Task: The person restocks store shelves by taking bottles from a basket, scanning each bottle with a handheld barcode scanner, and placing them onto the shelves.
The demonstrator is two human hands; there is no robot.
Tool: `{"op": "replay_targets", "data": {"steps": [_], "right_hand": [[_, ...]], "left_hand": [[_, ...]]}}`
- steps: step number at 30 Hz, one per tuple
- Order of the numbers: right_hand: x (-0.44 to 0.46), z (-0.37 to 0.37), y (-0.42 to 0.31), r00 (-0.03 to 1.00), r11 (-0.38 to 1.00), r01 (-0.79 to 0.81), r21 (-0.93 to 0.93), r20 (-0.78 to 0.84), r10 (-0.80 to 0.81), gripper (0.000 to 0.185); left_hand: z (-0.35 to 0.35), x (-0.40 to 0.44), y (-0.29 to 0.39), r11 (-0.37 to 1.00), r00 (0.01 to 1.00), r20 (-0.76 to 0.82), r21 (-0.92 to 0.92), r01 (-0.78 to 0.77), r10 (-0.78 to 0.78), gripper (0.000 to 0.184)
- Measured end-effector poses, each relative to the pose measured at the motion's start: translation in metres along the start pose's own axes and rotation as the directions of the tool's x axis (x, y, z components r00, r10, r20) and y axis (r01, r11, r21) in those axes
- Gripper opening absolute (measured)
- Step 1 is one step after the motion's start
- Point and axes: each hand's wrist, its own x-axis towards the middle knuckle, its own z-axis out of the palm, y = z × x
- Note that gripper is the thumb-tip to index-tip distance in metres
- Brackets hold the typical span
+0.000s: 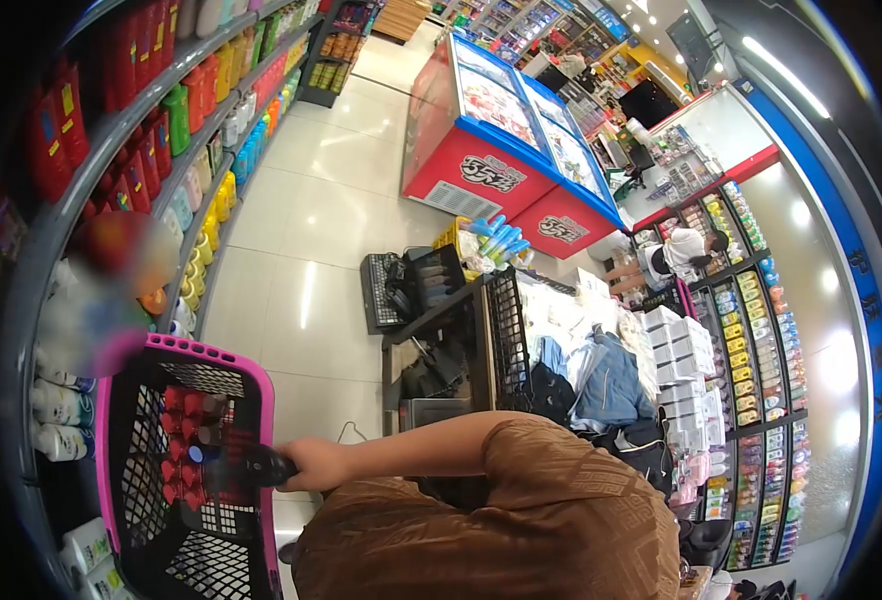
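Observation:
My right hand [313, 465] reaches left from a brown patterned sleeve. Its fingers close around a black handle [266, 466] above the pink-rimmed shopping basket [267, 400]. The handle's lower part is smeared and dark against the black mesh, so its join to the basket is unclear. Several red items [183, 425] lie inside the basket, beside a blue round cap or label [198, 454] that I cannot make out. My left hand is outside the view.
Shelves of bottles [176, 115] line the left side, partly blurred. A red and blue chest freezer [491, 180] stands ahead. Nearer are stacked black baskets [386, 285] and a table with folded clothes [606, 375]. A person in white [676, 255] is by the right-hand shelves [746, 350].

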Motion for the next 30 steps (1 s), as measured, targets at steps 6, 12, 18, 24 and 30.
{"op": "replay_targets", "data": {"steps": [6,12,18,24,30], "right_hand": [[-0.003,-0.007,-0.001,0.993,0.993,-0.094,-0.074,0.059,0.098,0.04],[0.008,0.006,0.007,0.989,0.999,0.028,0.047,0.144,-0.034,0.044],[0.022,0.014,-0.045,0.959,0.99,-0.137,0.044,0.255,0.121,0.03],[0.05,0.005,-0.048,0.981,0.998,-0.035,0.049,0.194,0.025,0.03],[0.06,0.004,-0.047,0.976,0.989,-0.032,0.145,0.218,0.0,0.027]], "left_hand": [[0.024,0.036,-0.05,0.984,0.99,-0.1,0.135,0.114,-0.101,0.078],[-0.041,-0.006,-0.153,0.951,0.689,-0.658,-0.161,0.266,-0.304,0.086],[-0.035,-0.02,-0.192,0.791,0.868,-0.493,-0.555,-0.256,-0.065,0.087],[0.007,-0.077,-0.102,0.974,0.806,-0.576,-0.07,-0.216,0.137,0.067],[0.004,-0.02,-0.109,0.978,0.745,-0.663,0.196,0.077,0.075,0.034]]}}
